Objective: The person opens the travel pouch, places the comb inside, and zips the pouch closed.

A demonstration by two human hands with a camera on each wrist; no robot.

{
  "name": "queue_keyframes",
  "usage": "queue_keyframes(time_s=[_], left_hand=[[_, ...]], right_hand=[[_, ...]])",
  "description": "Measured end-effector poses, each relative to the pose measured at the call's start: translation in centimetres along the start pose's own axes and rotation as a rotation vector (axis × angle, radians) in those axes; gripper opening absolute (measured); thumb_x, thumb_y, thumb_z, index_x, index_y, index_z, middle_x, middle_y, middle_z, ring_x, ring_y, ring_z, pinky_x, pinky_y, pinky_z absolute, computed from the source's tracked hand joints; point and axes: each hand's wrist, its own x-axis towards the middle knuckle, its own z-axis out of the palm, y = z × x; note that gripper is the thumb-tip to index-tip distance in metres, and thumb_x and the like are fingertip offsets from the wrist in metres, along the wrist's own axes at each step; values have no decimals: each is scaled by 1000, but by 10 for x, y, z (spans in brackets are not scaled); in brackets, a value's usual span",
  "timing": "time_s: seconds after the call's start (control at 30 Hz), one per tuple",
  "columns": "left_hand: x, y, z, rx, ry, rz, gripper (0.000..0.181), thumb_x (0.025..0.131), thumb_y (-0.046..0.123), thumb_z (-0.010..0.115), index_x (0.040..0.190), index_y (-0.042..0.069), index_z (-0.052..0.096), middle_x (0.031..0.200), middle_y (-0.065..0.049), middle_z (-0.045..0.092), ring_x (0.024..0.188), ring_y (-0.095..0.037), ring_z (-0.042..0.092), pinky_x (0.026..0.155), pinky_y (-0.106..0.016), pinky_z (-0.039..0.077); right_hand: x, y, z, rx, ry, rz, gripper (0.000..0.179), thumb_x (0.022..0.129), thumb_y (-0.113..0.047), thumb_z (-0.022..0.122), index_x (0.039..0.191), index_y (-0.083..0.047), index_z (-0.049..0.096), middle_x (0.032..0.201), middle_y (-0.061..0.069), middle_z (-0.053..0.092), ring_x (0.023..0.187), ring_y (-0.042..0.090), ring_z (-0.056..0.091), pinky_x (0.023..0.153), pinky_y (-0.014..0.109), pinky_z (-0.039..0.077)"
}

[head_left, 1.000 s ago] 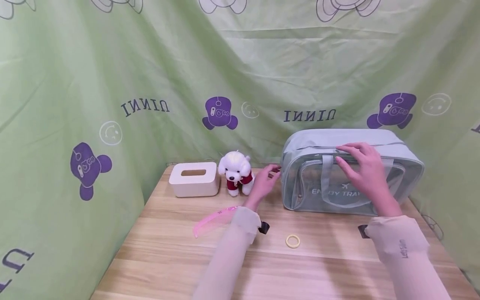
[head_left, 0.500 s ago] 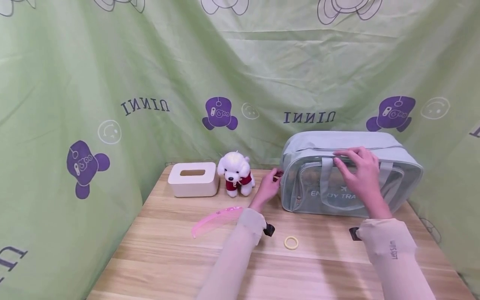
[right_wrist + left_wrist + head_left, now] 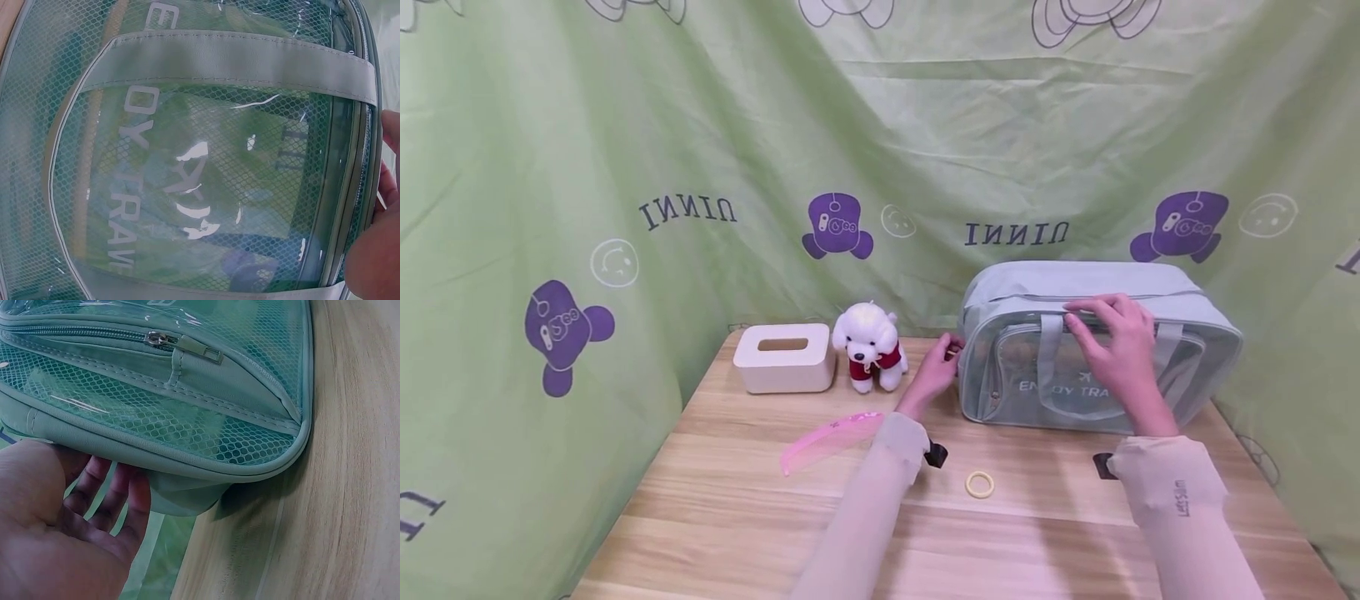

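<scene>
right hand (image 3: pixel 1116 346): thumb and fingers pinch the top front edge of the bag (image 3: pixel 1078 400), covering part of its lettering. left hand (image 3: pixel 934 371): fingers bent at the bag's side; whether they grip cannot be told. bag: upright, right rear of table (image 3: pixel 737 517), contents indistinct. around: ring (image 3: pixel 980 485), comb (image 3: pixel 827 442), toy dog (image 3: pixel 867 342), slotted box (image 3: pixel 782 379). left wrist view: zip pull (image 3: pixel 197 347) clear, tiny in head view.

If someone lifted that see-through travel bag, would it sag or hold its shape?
The bag may flex, as its front looks like clear plastic and mesh. Piped edges probably help it stay boxy. It's likely light: the curtain shows through it.
</scene>
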Motion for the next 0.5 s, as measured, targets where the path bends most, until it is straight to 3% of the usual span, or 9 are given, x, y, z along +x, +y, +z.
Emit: queue_keyframes(time_s=[0.17,0.4,0.5], left_hand=[[-1,1,-3,-79,-3,-28,14,106,11,55,119,5,59,111,-11,62,92,-14,61,78,-25,55],[-1,0,-6,-121,23,-51,20,106,16,57,122,5,61,110,-10,64,85,-14,62,87,-45,60],[-1,2,-7,-132,33,-59,21,106,17,58,123,4,62,109,-9,63,81,-13,61,83,-41,60]], right_hand=[[0,0,1,5,0,5,18,93,-8,73,111,-4,75,109,21,63,106,31,49,114,56,21],[-1,-1,2,3,0,12,18,95,-10,71,111,-3,74,109,23,61,105,31,48,114,57,20],[-1,-1,3,2,3,11,18,95,-10,71,110,-3,74,109,23,61,105,31,48,113,57,21]])
